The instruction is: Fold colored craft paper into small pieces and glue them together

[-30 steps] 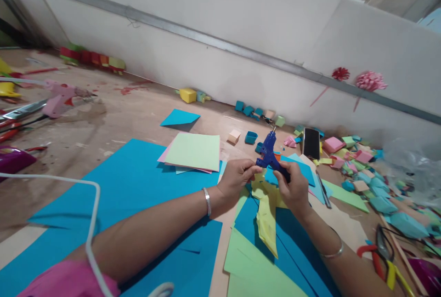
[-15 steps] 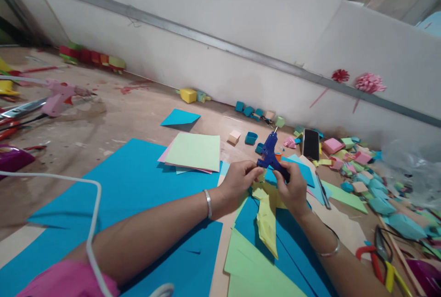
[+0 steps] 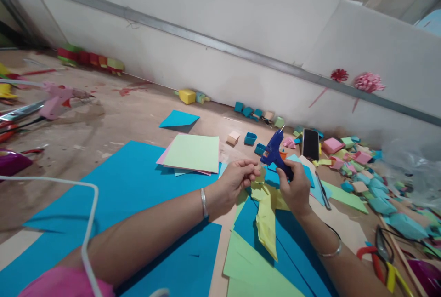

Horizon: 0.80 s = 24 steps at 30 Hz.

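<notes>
Blue glue gun (image 3: 274, 147): one, standing above the yellow paper (image 3: 266, 225), nozzle pointing up and away from you.

Right hand (image 3: 296, 190): yours, fingers closing around the gun's handle and bearing its weight.

Left hand (image 3: 236, 182): yours, fingertips drawing together just beside the gun's rear end; whether they are pinching anything, or touching the gun, you cannot tell from this angle.

Step in hand, as judged: you are readying or adjusting the gun at its rear rather than laying glue, since the nozzle is facing away from the paper.

Next move, as judged: applying glue would be calling for a steady right grip, the nozzle turning down towards a chosen paper piece, and your left fingers keeping clear of the tip.

Surroundings: blue sheet (image 3: 138, 186) lying flat on the worktop (image 3: 127, 120); green square sheet (image 3: 193, 152) topping a small stack; open teal box (image 3: 250, 139) sitting beyond the hands; phone (image 3: 311, 144) lying near the wall (image 3: 213, 74); pliers (image 3: 377, 255) resting by your right forearm.
</notes>
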Motion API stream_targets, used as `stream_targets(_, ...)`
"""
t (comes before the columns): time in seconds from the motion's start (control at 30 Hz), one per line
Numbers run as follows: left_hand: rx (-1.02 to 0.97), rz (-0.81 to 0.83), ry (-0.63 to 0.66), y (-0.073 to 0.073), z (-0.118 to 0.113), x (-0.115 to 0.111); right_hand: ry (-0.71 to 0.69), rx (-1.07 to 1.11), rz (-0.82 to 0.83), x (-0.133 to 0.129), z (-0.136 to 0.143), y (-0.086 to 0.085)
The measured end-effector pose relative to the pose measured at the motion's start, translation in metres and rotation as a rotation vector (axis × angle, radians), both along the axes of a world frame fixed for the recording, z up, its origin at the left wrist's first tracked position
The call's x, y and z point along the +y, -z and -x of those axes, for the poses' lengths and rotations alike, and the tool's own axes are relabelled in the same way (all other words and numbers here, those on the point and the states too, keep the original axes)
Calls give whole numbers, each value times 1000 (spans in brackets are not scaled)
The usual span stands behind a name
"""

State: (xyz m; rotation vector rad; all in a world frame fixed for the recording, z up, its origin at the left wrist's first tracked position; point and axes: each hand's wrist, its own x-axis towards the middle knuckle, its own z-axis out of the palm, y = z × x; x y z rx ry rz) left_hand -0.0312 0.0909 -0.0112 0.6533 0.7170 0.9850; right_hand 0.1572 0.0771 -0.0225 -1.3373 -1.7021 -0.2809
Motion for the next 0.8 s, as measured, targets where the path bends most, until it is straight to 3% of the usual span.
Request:
stream_targets(0.2,-84,81,168,-6,-1,-6,-14,6,34,-4,4,0)
stream_targets(0.57,-63,52,137,-1,-1,-7,-41,-43,1,-4,4,0)
stream_targets(0.8,-42,72,157,-5,-3,-6,-42,-39,9,-4,3,0)
